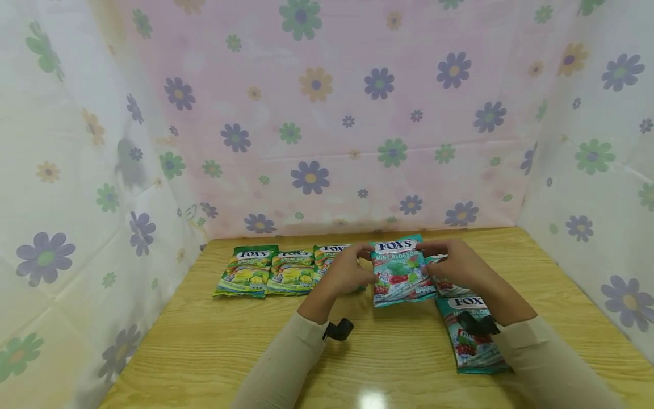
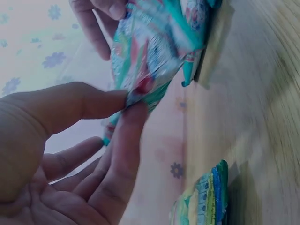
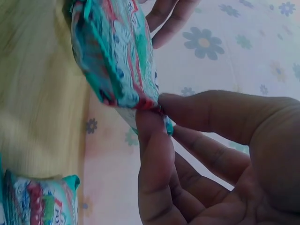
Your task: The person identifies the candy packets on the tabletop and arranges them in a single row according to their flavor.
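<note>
A teal Fox's candy bag (image 1: 398, 274), printed "Mint Blossom", is held up over the table with its front toward me. My left hand (image 1: 342, 275) pinches its left edge between thumb and forefinger, as the left wrist view shows. On the opposite edge, my right hand (image 1: 460, 266) pinches the wrapper the same way. Behind the right fingers lies another teal bag (image 1: 449, 288), mostly hidden. A further teal bag (image 1: 472, 341) rests nearer me, partly covered by the right wrist's black strap piece.
On the wooden table (image 1: 204, 352), a row of green-yellow Fox's "Spring Tea" bags lies at the back left: an outer bag (image 1: 247, 272), a middle bag (image 1: 291, 274) and one (image 1: 327, 258) partly behind my left hand. Flowered cloth (image 1: 352, 187) encloses the back and sides.
</note>
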The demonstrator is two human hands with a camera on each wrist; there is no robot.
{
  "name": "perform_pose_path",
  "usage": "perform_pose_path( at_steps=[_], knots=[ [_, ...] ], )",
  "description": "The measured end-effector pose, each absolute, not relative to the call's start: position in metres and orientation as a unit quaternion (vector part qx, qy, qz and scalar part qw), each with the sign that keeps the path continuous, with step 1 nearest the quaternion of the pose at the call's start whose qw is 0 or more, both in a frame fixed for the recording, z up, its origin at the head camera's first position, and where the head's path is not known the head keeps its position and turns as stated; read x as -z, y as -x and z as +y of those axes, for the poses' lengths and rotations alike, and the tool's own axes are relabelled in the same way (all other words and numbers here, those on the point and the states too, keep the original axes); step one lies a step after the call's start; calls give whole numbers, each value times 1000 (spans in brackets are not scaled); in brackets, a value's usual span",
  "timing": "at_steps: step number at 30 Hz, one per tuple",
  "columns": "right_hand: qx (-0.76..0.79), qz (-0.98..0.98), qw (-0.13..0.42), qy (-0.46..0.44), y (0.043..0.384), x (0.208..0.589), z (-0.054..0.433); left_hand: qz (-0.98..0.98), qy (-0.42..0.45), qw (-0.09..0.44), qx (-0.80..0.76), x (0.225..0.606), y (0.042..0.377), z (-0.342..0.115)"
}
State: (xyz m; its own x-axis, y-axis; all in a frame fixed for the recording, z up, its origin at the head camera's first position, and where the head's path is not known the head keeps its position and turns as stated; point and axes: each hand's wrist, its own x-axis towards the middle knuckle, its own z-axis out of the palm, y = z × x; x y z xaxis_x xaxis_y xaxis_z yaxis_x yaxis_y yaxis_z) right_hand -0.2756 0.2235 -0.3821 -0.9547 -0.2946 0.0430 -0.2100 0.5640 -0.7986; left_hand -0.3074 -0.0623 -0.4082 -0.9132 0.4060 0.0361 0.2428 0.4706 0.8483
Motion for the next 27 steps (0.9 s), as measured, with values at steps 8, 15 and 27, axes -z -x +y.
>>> perform_pose_path(
  at_steps=[8,15,27],
  knots=[
    [447,883,5,144,288,390,212,845,-156,37,-510,416,313,-68],
    [473,872,1,122,299,403,204,833,-127,19,-537,424,319,-70],
    [481,873,-10,77,311,428,194,830,-128,-30,-542,444,324,-65]
  ],
)
